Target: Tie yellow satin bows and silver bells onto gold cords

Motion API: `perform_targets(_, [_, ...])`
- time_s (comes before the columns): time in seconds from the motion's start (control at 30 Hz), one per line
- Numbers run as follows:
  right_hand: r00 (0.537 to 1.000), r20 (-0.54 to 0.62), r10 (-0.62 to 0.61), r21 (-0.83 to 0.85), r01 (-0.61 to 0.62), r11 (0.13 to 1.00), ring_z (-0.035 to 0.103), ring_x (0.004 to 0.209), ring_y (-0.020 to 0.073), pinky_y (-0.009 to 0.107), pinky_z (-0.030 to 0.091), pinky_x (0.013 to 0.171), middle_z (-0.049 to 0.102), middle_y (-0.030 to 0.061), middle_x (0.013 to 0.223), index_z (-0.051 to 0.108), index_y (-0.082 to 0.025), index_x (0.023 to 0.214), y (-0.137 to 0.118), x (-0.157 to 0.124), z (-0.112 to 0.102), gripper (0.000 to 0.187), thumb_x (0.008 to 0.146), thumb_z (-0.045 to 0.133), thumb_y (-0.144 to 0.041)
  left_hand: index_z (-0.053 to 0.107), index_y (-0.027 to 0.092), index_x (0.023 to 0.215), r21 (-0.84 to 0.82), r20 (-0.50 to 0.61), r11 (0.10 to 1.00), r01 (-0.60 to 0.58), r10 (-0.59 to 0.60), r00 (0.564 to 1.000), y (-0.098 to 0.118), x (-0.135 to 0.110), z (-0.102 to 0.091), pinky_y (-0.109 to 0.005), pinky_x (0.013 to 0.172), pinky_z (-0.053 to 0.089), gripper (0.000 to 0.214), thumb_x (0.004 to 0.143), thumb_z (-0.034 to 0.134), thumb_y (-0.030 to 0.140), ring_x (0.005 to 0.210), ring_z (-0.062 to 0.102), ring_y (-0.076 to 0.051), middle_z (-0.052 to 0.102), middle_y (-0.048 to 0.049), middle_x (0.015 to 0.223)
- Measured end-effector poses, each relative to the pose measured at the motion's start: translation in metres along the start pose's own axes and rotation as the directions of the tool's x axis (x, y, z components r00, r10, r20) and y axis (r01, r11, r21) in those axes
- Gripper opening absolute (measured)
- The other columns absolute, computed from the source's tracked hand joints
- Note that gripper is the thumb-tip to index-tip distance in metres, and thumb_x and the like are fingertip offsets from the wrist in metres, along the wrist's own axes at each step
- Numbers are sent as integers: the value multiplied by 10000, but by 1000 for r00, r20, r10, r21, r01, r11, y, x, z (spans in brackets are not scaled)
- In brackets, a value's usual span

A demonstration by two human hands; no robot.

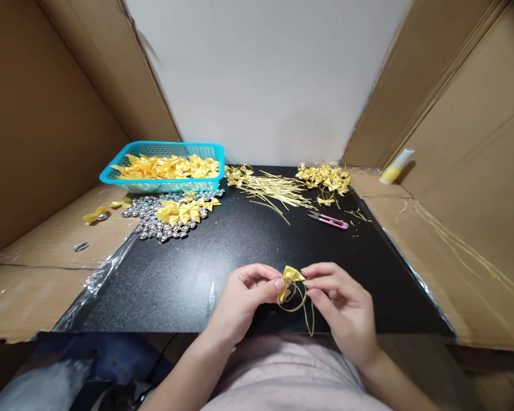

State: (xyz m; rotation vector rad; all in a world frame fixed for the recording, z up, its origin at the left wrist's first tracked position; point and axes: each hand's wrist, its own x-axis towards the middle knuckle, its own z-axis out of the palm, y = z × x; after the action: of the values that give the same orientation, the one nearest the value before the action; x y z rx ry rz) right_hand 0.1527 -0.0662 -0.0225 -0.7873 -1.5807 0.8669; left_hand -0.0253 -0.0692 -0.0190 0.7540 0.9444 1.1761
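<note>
Near the table's front edge, my left hand pinches a yellow ribbon bow between thumb and fingers. Thin yellow cord curls in a loop beneath the bow, and one thin end hangs down over the table edge. My right hand is closed at the right side of the bow, thumb and fingers pinched at the cord. The fingertips partly cover the bow's middle, so how the cord runs there is hard to make out.
A blue basket of yellow bows stands back left, with silver beads and more bows before it. Cut cords lie mid-back, beside corded bows. Pink thread snips lie right. Cardboard walls flank the black table.
</note>
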Motion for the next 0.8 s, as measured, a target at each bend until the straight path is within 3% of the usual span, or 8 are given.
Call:
perform_targets(0.1, [999, 52, -7, 19, 6, 1000, 666, 933, 183, 321, 547, 793, 698, 38, 1023, 708, -262, 924, 3, 2, 6, 206, 848, 612, -96, 677, 134, 675, -38, 6, 999, 19, -19, 1000, 0, -1, 2, -182, 552, 462, 171, 645, 823, 217, 558, 594, -86, 667, -2, 619])
perform_targets(0.23, [1000, 13, -27, 20, 27, 999, 676, 926, 181, 321, 558, 793, 706, 42, 1036, 707, -250, 926, 4, 0, 8, 203, 849, 609, -90, 681, 140, 707, -61, 12, 997, 40, -40, 999, -1, -1, 2, -178, 575, 477, 190, 612, 841, 182, 574, 610, -82, 680, 5, 648])
perform_targets(0.47, [998, 44, -47, 20, 46, 999, 683, 873, 184, 329, 566, 784, 731, 46, 921, 704, -233, 908, 4, -2, 9, 173, 860, 598, -105, 686, 130, 661, -67, -3, 995, 69, -69, 998, 3, 0, 7, -195, 570, 487, 197, 650, 813, 281, 549, 598, -93, 677, -13, 609])
perform_targets(0.8, [1000, 5, 15, 142, -15, 990, 646, 792, 158, 281, 548, 721, 691, 44, 844, 686, -224, 881, 6, -1, 9, 143, 881, 576, -132, 674, 135, 755, -5, -16, 997, 81, -82, 997, 0, -2, 4, -209, 596, 495, 229, 615, 824, 235, 582, 631, -111, 719, -35, 671])
